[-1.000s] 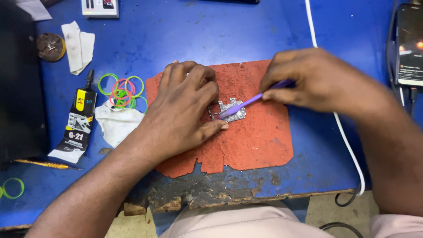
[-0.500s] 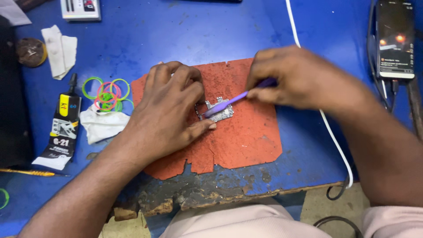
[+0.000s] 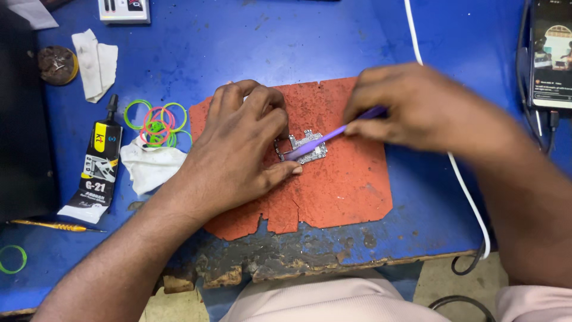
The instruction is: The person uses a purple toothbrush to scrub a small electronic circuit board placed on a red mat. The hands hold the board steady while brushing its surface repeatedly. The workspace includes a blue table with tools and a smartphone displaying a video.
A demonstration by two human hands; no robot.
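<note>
My left hand [image 3: 241,149] presses down on a small silvery metal part [image 3: 310,150] that lies on a worn red mat [image 3: 345,185], fingers and thumb pinning its left side. My right hand [image 3: 417,110] grips a thin purple brush-like tool [image 3: 325,138] whose tip rests on the metal part. The right hand is slightly blurred. Part of the metal piece is hidden under my left fingers.
Blue table [image 3: 286,42] with a chipped front edge. Left of the mat: coloured rubber bands [image 3: 156,124], a white cloth [image 3: 149,167], a black glue tube [image 3: 98,161], a yellow-handled tool [image 3: 50,226]. A white cable [image 3: 465,179] and a lit phone [image 3: 551,53] lie at the right.
The view has shifted a little. My right hand and the purple tool have moved slightly over the metal part; my left hand stays pressed on it.
</note>
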